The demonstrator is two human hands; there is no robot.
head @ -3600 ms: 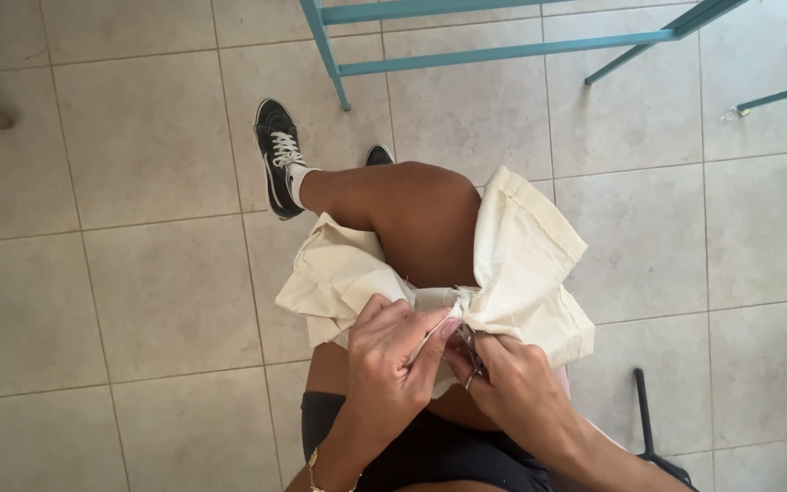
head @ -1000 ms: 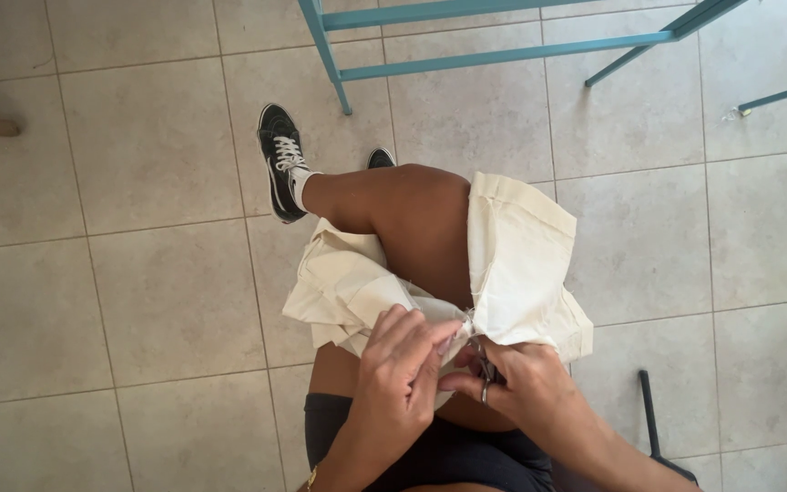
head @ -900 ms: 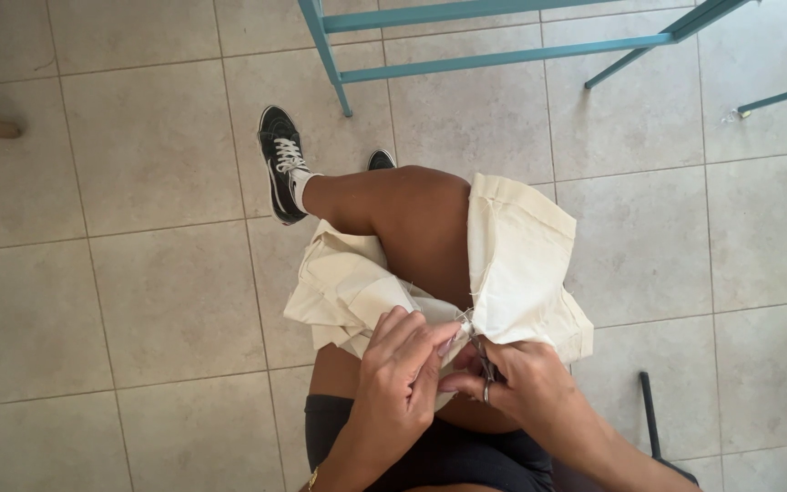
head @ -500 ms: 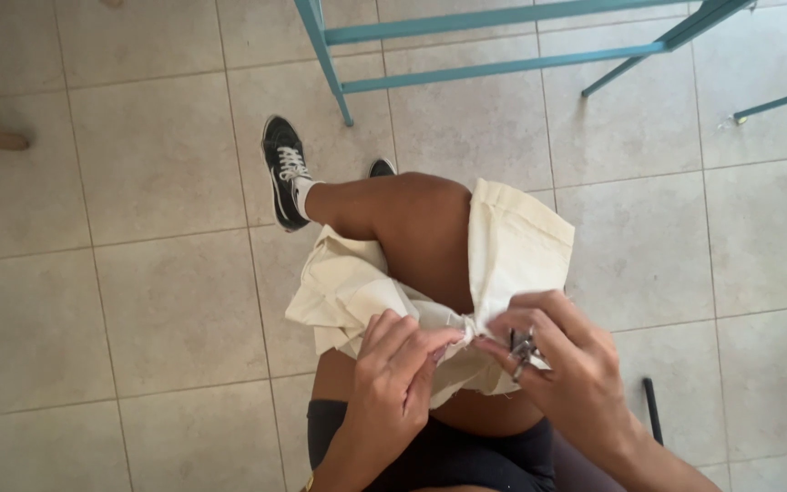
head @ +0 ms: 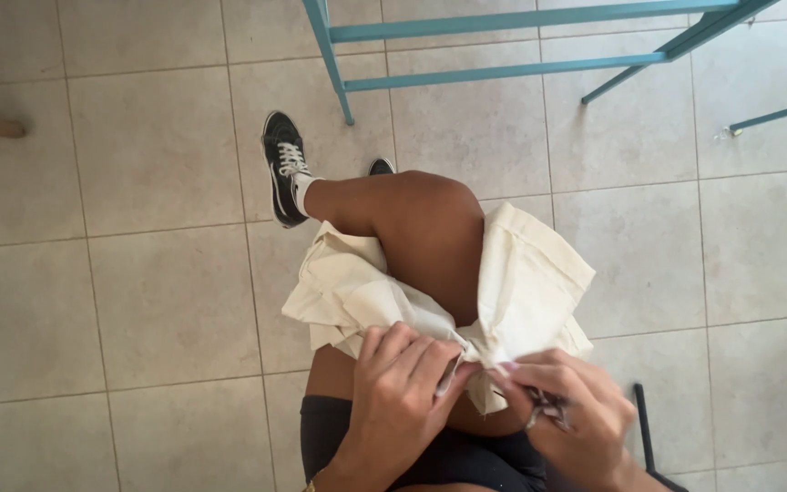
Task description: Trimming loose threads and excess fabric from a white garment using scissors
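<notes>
At lower centre, the cloth (head: 512,292) is pinched between left hand (head: 403,392) and right hand (head: 567,410), draping toward upper frame.

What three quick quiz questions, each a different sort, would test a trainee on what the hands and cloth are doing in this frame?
1. True or false: the cream cloth lies flat on the tiled floor.
2. Multiple choice: where do the left hand and right hand meet the cloth? A) at its far corners B) at a bunched part over the thigh C) nowhere
3. Fill in: the frame standing on the floor beyond the knee is painted ____.

Key:
1. False; it is draped over the raised leg.
2. B; both hands pinch the gathered fabric close together.
3. Blue; a black shoe rests near its leg.
</notes>
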